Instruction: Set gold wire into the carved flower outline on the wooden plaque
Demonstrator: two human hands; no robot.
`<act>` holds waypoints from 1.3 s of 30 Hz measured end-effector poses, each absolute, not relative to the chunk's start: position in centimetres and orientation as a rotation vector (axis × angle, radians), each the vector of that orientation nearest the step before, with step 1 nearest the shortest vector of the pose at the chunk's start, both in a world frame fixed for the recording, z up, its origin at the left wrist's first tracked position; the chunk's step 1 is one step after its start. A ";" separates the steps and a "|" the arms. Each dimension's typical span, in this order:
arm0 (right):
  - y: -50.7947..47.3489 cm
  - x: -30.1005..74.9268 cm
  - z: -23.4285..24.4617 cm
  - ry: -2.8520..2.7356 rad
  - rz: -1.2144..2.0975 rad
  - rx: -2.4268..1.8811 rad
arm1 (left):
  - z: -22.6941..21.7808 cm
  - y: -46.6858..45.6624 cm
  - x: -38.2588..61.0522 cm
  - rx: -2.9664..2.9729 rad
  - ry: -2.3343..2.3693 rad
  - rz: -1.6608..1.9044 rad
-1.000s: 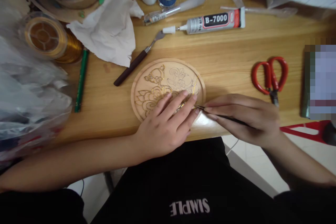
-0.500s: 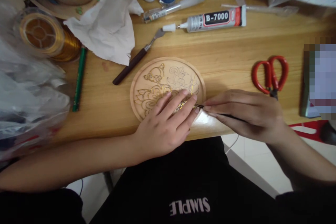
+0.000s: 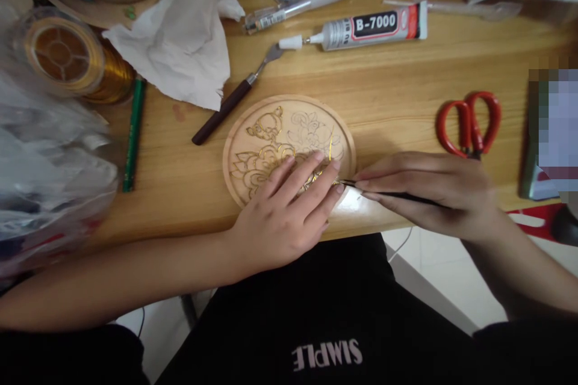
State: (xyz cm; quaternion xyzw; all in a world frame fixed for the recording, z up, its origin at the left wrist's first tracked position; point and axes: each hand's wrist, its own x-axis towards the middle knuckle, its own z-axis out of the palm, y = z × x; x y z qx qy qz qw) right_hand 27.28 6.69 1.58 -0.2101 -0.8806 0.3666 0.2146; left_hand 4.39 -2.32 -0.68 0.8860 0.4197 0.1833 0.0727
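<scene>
A round wooden plaque (image 3: 345, 132) with a raised rim lies near the table's front edge. Gold wire (image 3: 266, 150) follows part of its floral drawing; the upper right part shows only pencil lines, with one short gold strand (image 3: 331, 144) across it. My left hand (image 3: 289, 210) lies on the plaque with fingers spread, covering its lower middle. In my right hand (image 3: 428, 189) are dark tweezers (image 3: 397, 195), pinched between thumb and fingers. Their tips are at the plaque's right side, by my left fingertips; what they grip, if anything, is too small to tell.
Behind the plaque lie a palette knife (image 3: 226, 108), a B-7000 glue tube (image 3: 374, 29), a pen (image 3: 307, 3) and crumpled paper (image 3: 180, 36). Red-handled scissors (image 3: 469, 126) are at the right. On the left are a gold wire spool (image 3: 72, 57), a green pencil (image 3: 134, 138) and plastic bags (image 3: 49, 174).
The camera view has shifted slightly. My left hand stays on the plaque, and my right hand holds the tweezers in nearly the same place.
</scene>
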 end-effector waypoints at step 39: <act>2.9 25.8 2.4 -2.412 0.690 -0.857 | -0.6 -2.5 4.4 2.633 1.260 0.525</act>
